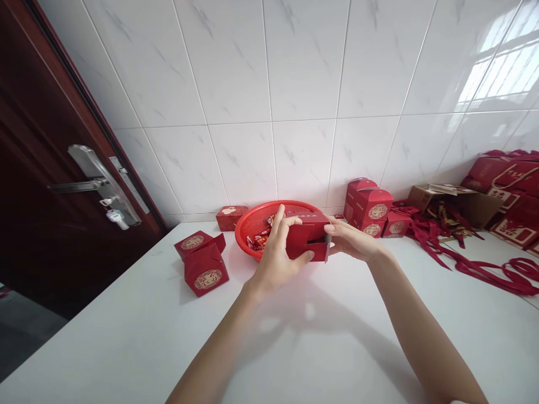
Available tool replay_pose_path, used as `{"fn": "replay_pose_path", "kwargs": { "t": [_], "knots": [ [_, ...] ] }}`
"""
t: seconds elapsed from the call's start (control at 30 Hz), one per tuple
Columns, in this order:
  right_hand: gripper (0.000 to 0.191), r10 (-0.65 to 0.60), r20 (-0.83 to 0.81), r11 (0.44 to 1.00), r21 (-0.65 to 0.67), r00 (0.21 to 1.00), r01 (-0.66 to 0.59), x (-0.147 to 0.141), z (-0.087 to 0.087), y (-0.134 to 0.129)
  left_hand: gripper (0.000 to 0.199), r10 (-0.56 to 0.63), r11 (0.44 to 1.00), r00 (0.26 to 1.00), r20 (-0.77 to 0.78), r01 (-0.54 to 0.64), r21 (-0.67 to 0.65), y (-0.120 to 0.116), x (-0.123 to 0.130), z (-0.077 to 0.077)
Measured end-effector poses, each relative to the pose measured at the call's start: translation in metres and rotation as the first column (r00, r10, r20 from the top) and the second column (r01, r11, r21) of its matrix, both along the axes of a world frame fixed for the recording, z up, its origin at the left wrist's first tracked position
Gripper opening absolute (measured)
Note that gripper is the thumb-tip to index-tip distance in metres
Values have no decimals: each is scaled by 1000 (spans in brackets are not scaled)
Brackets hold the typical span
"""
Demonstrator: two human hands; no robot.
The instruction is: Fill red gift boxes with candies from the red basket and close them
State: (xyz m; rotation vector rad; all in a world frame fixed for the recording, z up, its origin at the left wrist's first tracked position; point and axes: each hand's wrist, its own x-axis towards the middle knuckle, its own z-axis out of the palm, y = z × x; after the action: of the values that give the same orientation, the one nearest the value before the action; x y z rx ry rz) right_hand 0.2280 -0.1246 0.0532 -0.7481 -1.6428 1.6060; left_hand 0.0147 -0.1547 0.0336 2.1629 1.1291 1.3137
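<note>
A red cardboard box point(298, 242) is held up off the table between my two hands, with a dark slot in the side facing me. My left hand point(278, 252) grips its left side, thumb along the lower edge. On the right, my right hand point(351, 238) has its fingers at the box's right edge and flap. Behind the box, a red plastic basket point(246, 221) holds wrapped candies point(259, 241). Two red boxes with gold emblems point(206, 269) lie to the left of the basket.
A small red box point(231, 217) stands by the tiled wall. Stacked red boxes point(373, 207) are right of the basket, then dark red ribbons point(467, 266), an open cardboard box point(480, 207) and red gift bags point(517, 207). A brown door point(50, 123) is at left.
</note>
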Motion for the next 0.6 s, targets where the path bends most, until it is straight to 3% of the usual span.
{"fn": "replay_pose_path", "kwargs": {
  "t": [0.17,0.37,0.6],
  "knots": [
    [59,-215,78,973,108,974,206,-16,3,-13,55,59,997,998,23,-60,49,-5,4,1],
    [69,-228,60,941,270,972,204,-25,8,-22,64,139,988,988,67,-143,58,-8,6,3],
    [66,-254,34,925,301,966,233,-23,7,-21,84,29,1000,994,107,-27,-11,-5,-1,3]
  ]
}}
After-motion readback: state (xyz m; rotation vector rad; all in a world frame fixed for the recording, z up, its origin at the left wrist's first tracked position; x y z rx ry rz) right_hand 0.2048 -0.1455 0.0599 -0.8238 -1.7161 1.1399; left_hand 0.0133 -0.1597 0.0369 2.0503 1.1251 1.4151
